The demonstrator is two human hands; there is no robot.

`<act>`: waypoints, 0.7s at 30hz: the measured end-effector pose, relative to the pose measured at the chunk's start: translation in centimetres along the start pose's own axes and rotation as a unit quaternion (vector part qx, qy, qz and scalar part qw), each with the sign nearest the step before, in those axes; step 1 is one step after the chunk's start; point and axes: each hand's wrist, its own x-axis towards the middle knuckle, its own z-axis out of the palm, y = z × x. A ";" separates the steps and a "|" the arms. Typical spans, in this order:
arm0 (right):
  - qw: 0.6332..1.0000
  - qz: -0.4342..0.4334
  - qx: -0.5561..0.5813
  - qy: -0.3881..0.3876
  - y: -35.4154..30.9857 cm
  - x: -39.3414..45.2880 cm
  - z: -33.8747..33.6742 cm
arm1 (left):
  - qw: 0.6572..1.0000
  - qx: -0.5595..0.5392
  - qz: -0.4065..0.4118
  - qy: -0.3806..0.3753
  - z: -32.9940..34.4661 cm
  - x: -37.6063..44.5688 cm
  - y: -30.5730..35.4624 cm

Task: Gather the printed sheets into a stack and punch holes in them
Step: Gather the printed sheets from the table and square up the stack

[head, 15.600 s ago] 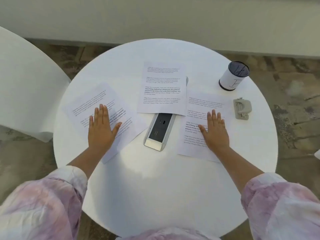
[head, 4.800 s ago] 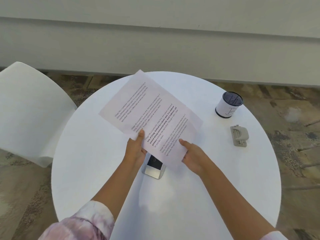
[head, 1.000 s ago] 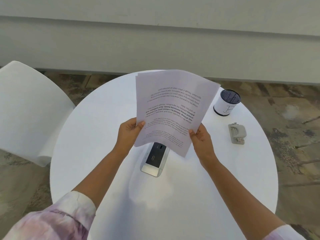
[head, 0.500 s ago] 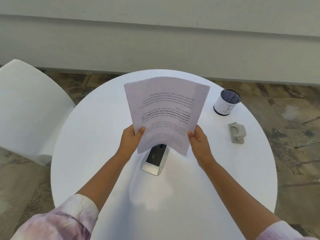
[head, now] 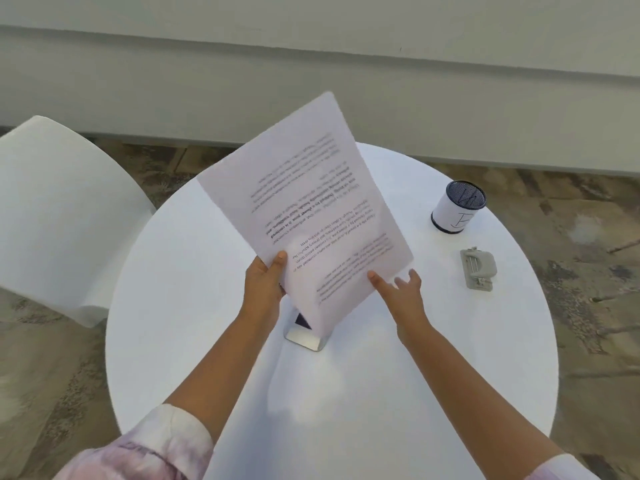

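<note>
The printed sheets are gathered into one stack, held up above the round white table and tilted to the left, text upside down. My left hand grips the stack at its lower left edge, thumb on the front. My right hand is at the stack's lower right corner with fingers spread and loose; only the thumb tip touches the paper. The grey hole punch lies on the table to the right of my right hand, apart from it.
A silver power-socket box sits in the table's middle, partly hidden by the sheets. A white-wrapped mesh pen cup stands at the back right. A white chair is on the left. A grey wall runs behind.
The stack has swung from upright to leaning left. My right hand has let go of its lower right edge and opened; my left hand keeps its grip.
</note>
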 end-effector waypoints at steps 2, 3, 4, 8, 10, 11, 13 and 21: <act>0.996 0.047 0.060 -0.035 0.1 0.1 0.5 | 0.996 -0.063 -0.037 0.045 0.6 -0.3 -1.0; 0.991 0.050 0.098 -0.071 0.1 0.1 0.7 | 0.993 -0.079 -0.055 0.066 0.8 -0.4 -1.6; 0.986 0.041 0.125 -0.104 0.1 0.2 1.0 | 0.990 -0.091 -0.072 0.079 1.0 -0.4 -2.2; 0.996 -0.009 0.047 -0.080 -0.3 0.6 1.0 | 0.984 -0.119 -0.113 0.068 0.5 -0.4 -3.0; 0.998 -0.027 0.010 -0.059 -0.7 0.9 0.3 | 0.987 -0.120 -0.100 0.043 -0.3 0.0 -2.5; 0.998 -0.033 -0.001 -0.047 -0.8 1.1 -0.2 | 0.988 -0.121 -0.092 0.039 -1.0 0.3 -2.0; 0.998 -0.050 -0.025 -0.025 -1.1 1.5 -1.4 | 0.990 -0.111 -0.077 0.041 -2.5 1.2 -0.9; 0.976 -0.176 -0.126 -0.021 -3.5 1.6 -4.0 | 0.980 0.191 -0.005 -0.050 -4.7 4.3 4.4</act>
